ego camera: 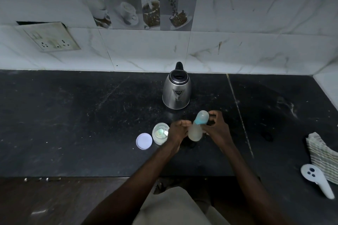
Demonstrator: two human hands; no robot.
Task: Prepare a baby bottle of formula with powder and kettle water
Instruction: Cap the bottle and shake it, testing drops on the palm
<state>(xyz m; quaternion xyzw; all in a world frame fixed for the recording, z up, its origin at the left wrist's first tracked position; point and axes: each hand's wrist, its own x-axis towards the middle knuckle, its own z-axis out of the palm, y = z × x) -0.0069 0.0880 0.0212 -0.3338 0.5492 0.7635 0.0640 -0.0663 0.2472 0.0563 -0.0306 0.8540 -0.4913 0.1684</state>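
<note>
Frosted bottle [195,134] clamped in my left grip [178,130], right grip [217,128] closed on its cap [202,118]; powder tub [160,133] open, kettle [176,93] untouched, filling judged outstanding.

**Bottle in hand, kettle and powder on the counter**

The bottle [195,134], frosted with a blue collar and clear cap, is tilted, top leaning away, gripped by the left hand [178,130] and right hand [216,128]. The steel kettle [176,92] stands upright behind it, black lid shut. Left of the bottle sits the open powder jar [160,134], a teal scoop [161,131] inside, its white lid [144,141] flat just beside it.
</note>
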